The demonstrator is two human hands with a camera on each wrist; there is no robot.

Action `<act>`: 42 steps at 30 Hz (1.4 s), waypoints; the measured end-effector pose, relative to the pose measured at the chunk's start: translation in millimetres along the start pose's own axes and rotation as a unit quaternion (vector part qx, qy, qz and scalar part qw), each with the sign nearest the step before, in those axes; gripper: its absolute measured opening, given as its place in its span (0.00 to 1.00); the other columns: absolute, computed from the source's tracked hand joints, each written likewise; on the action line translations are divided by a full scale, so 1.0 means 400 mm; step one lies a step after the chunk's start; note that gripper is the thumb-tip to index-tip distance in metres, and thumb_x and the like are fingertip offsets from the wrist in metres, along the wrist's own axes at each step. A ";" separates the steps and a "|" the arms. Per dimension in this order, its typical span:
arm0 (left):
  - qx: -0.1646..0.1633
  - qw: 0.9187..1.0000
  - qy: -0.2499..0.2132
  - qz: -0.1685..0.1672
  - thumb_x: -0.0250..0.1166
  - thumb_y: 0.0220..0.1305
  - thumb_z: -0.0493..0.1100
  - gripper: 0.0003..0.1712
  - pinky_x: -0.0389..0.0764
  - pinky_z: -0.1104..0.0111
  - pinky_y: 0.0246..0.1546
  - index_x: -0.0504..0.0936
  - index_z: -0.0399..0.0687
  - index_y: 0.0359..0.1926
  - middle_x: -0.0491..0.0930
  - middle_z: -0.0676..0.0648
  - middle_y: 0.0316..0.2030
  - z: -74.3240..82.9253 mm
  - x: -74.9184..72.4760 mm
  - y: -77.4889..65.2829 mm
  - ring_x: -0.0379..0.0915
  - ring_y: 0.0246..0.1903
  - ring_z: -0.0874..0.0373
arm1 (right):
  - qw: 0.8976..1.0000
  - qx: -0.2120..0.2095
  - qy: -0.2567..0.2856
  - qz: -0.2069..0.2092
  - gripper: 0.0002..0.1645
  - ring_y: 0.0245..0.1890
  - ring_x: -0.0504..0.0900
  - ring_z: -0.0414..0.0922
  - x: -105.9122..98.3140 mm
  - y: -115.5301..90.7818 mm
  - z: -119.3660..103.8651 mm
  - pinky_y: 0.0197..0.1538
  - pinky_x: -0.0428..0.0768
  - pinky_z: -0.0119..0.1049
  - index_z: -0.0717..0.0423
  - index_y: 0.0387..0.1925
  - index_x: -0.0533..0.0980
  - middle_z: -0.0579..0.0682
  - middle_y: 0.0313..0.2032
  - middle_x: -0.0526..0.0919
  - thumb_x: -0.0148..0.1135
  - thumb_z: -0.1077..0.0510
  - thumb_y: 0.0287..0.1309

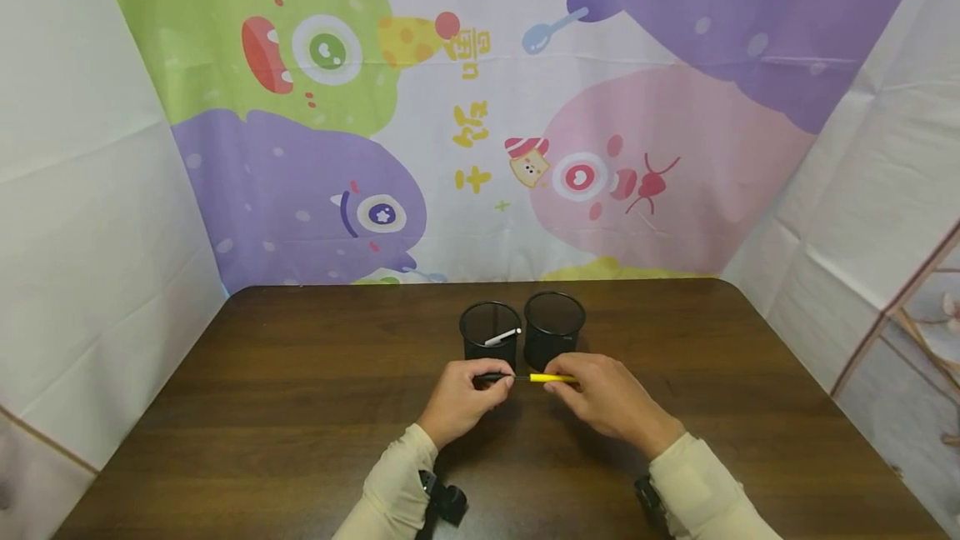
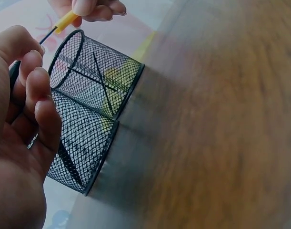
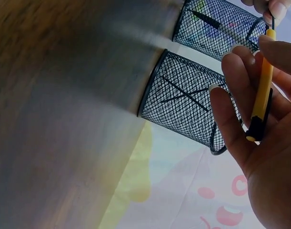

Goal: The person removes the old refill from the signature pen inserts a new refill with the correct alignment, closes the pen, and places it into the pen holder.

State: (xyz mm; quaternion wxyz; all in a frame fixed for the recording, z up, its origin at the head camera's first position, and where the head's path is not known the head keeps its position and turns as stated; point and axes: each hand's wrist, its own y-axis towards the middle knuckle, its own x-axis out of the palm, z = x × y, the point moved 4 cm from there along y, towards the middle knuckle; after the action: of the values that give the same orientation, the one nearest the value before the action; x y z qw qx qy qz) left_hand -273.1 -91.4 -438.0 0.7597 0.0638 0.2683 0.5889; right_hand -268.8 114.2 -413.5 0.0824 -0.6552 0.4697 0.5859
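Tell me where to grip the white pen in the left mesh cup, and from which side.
Pinch the white pen by its upper end, probably best from above: it leans right, bringing that end to the rim. The left mesh cup encloses its lower part, and the left hand blocks some of the front.

On the counter (image 1: 300,382), a left cup (image 1: 491,352) and right cup (image 1: 546,347) are set side by side; a pen (image 1: 502,337) is leaned inside the left. In front, a second pen (image 1: 551,377) is held between both hands (image 1: 606,397).
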 end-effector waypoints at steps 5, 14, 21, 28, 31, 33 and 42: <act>-0.001 1.000 0.009 0.003 0.68 0.63 0.33 0.04 0.73 0.74 0.27 0.87 0.45 0.36 0.79 0.57 0.27 -0.043 0.003 0.005 0.71 0.24 0.65 | 1.000 0.002 -0.002 -0.004 0.08 0.29 0.75 0.32 -0.001 0.002 0.001 0.36 0.79 0.37 0.46 0.38 0.82 0.35 0.32 0.81 0.73 0.56 0.58; 0.005 1.000 0.012 -0.005 0.68 0.64 0.36 0.03 0.76 0.73 0.29 0.87 0.42 0.38 0.81 0.60 0.29 -0.052 0.001 0.005 0.74 0.27 0.63 | 1.000 0.012 -0.007 -0.010 0.07 0.29 0.75 0.32 0.001 -0.001 0.004 0.37 0.79 0.36 0.46 0.38 0.82 0.34 0.32 0.81 0.73 0.55 0.58; -0.004 1.000 0.011 0.001 0.68 0.63 0.36 0.04 0.77 0.72 0.27 0.87 0.41 0.38 0.80 0.61 0.27 -0.056 -0.001 0.003 0.74 0.24 0.64 | 1.000 0.018 -0.006 -0.009 0.07 0.29 0.75 0.32 0.000 -0.005 0.006 0.36 0.79 0.36 0.45 0.37 0.82 0.34 0.32 0.80 0.73 0.55 0.58; -0.009 1.000 0.007 0.009 0.68 0.63 0.36 0.03 0.77 0.71 0.25 0.87 0.44 0.38 0.80 0.60 0.26 -0.056 -0.004 0.003 0.74 0.22 0.64 | 1.000 0.018 -0.012 -0.003 0.06 0.29 0.74 0.32 -0.006 -0.007 0.006 0.36 0.78 0.36 0.46 0.37 0.82 0.33 0.31 0.80 0.73 0.56 0.58; -0.011 1.000 0.005 0.010 0.68 0.63 0.36 0.03 0.77 0.71 0.25 0.87 0.45 0.38 0.80 0.60 0.26 -0.057 -0.004 0.003 0.74 0.22 0.64 | 1.000 0.021 -0.013 -0.004 0.06 0.29 0.74 0.32 -0.008 -0.009 0.008 0.36 0.78 0.36 0.46 0.37 0.82 0.33 0.31 0.79 0.73 0.56 0.58; -0.009 1.000 0.003 0.011 0.68 0.63 0.36 0.03 0.77 0.71 0.25 0.87 0.43 0.38 0.80 0.60 0.26 -0.058 -0.004 0.003 0.73 0.21 0.64 | 1.000 0.024 -0.012 -0.005 0.06 0.29 0.74 0.32 -0.009 -0.010 0.010 0.36 0.78 0.36 0.45 0.37 0.82 0.33 0.31 0.79 0.73 0.55 0.58; -0.009 1.000 -0.007 0.020 0.68 0.63 0.35 0.04 0.78 0.70 0.24 0.87 0.41 0.39 0.81 0.59 0.28 -0.061 -0.011 0.003 0.74 0.22 0.62 | 0.999 0.030 -0.017 0.005 0.05 0.28 0.74 0.33 -0.014 -0.013 0.018 0.36 0.78 0.36 0.44 0.37 0.82 0.32 0.30 0.78 0.72 0.55 0.59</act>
State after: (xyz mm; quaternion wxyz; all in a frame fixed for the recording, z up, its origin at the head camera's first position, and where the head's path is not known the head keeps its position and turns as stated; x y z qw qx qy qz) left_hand -286.5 -100.3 -456.7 0.7503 0.0664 0.2565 0.6057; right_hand -269.4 124.8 -413.2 0.1072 -0.6405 0.4887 0.5825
